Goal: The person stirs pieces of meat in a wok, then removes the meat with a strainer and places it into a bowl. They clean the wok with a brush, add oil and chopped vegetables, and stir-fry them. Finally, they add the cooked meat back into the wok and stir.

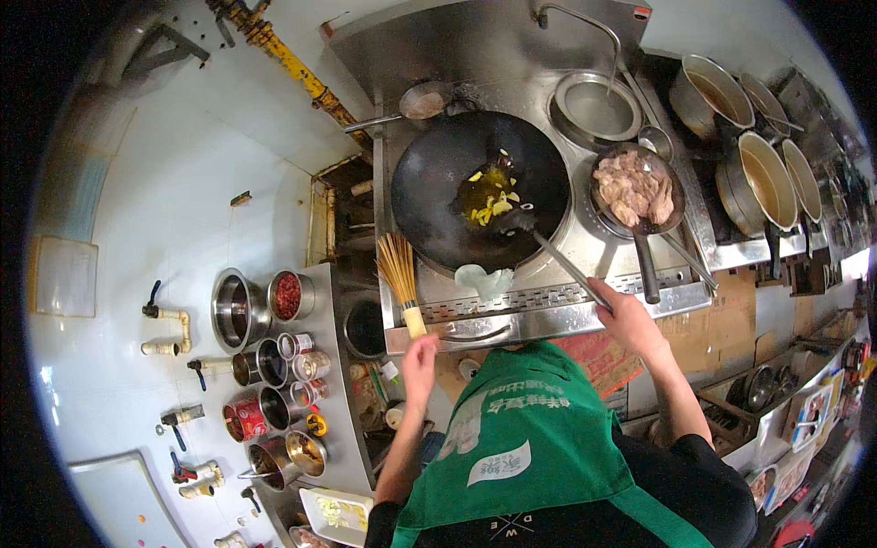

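Note:
My right hand [632, 325] grips the long metal handle of a wok spatula [563, 259], whose blade is in the black wok [431, 181] on the stove. Sliced pale-yellow pieces, perhaps garlic or ginger [495, 207], lie in oil at the wok's bottom. My left hand [419, 366] is at the stove's front left, fingers curled by the handle of a bamboo wok brush [400, 270]. Whether it grips that handle cannot be made out. A pale cloth [485, 281] hangs at the wok's front rim.
Right of the wok, a long-handled strainer or pan [645, 257] holds pieces of pale meat [634, 188]. Behind it, a round basin [597, 106] stands beneath a faucet [582, 15]. Several pots [760, 181] line the far right. Seasoning containers [274, 407] crowd the left shelf.

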`<act>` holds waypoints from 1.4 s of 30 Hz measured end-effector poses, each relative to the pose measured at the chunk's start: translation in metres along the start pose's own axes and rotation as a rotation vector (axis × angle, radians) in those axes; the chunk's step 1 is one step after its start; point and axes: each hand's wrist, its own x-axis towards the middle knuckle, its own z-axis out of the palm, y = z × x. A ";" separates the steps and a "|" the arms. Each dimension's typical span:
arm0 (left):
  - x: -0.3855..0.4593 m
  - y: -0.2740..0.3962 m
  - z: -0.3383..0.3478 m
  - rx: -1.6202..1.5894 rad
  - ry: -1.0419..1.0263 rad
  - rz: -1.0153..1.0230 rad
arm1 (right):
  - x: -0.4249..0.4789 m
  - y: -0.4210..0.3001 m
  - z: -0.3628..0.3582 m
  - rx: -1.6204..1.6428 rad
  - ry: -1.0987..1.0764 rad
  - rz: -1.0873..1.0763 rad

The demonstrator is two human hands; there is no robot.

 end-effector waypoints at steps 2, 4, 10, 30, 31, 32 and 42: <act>-0.050 -0.073 -0.010 -0.092 -0.021 -0.175 | 0.019 -0.006 0.016 -0.096 -0.053 -0.010; -0.097 -0.148 -0.011 -0.241 0.020 -0.483 | 0.070 0.016 0.053 -0.199 0.049 -0.081; -0.254 -0.310 -0.064 -0.770 -0.074 -0.816 | 0.152 0.001 0.092 0.138 0.156 -0.006; -0.130 -0.128 -0.190 0.186 1.017 -0.252 | 0.118 -0.041 0.099 1.814 -0.433 0.697; -0.115 -0.133 -0.214 0.256 1.001 -0.216 | 0.129 -0.038 0.092 1.996 -0.540 0.720; -0.099 -0.125 -0.237 0.229 0.965 -0.152 | 0.150 -0.013 0.095 2.023 -0.654 0.658; 0.036 -0.130 -0.336 1.096 0.229 -0.270 | 0.103 0.010 0.136 0.378 0.041 0.163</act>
